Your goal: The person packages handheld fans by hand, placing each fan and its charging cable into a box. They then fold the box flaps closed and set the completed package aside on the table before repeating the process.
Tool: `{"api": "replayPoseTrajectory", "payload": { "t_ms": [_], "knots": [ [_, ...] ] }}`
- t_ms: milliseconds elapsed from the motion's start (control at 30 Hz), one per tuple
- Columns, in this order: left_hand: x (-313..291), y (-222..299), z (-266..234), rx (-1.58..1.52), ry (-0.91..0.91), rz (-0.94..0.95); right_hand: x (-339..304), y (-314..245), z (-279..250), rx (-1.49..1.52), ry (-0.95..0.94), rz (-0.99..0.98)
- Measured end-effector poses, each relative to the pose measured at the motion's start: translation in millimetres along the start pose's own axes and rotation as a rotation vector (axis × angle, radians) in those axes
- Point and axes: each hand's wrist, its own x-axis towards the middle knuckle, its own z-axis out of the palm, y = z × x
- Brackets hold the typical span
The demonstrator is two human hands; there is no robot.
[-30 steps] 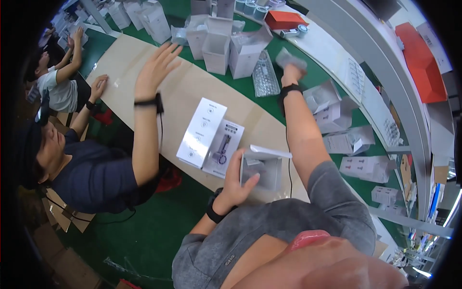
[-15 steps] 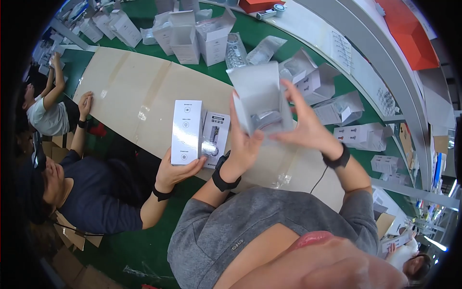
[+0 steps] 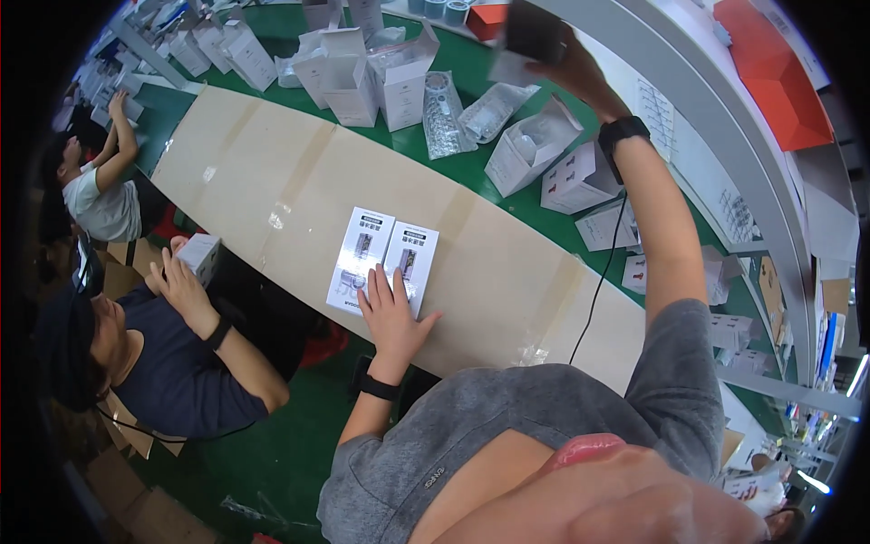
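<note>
My left hand (image 3: 391, 313) lies with spread fingers over the lower part of two white printed boxes (image 3: 416, 254), which rest side by side on the tan board. My right hand (image 3: 575, 77) is raised at the far side, above the back of the bench. It grips a box (image 3: 521, 43), dark on its upper part and pale below. Motion blur and the picture's upper edge hide its details and part of the fingers. Below that hand stand an open white box (image 3: 535, 145) and bubble-wrapped parts (image 3: 446, 118).
Several open white boxes (image 3: 349, 86) line the green bench (image 3: 494, 177) behind the tan board (image 3: 299, 186). A black cable (image 3: 594, 313) hangs over the board's right part. Left of me, a co-worker holds a small white box (image 3: 201, 257). Orange trays (image 3: 775, 82) sit upper right.
My right hand has gone up and away; my left has dropped onto the boxes. The co-worker's hand has left the box beside me, which now lies flat with its printed front up.
</note>
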Motion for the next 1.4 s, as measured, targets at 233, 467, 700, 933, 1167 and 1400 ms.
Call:
{"api": "replayPoseTrajectory", "payload": {
  "t_ms": [233,467,700,933,1167,1400],
  "knots": [
    [-30,-20,29,0.082,0.114,-0.002,-28,54,-7,0.089,-0.191,0.64],
    [-28,-20,-24,-0.083,0.282,0.107,-84,15,-52,-0.675,-0.345,-0.015],
    [5,41,-105,-0.578,-0.409,-0.112,-218,-176,-28,-0.058,-0.67,-0.551],
    [35,17,-75,-1.111,-0.113,-0.132,-281,-146,-28,0.673,-0.453,0.308],
    [48,-51,-14,0.378,0.222,-0.087,-334,-128,-31,1.002,-0.005,0.656],
    [60,69,-107,0.304,-0.272,0.745,-336,-147,-45,0.813,0.276,0.591]
  ]
}}
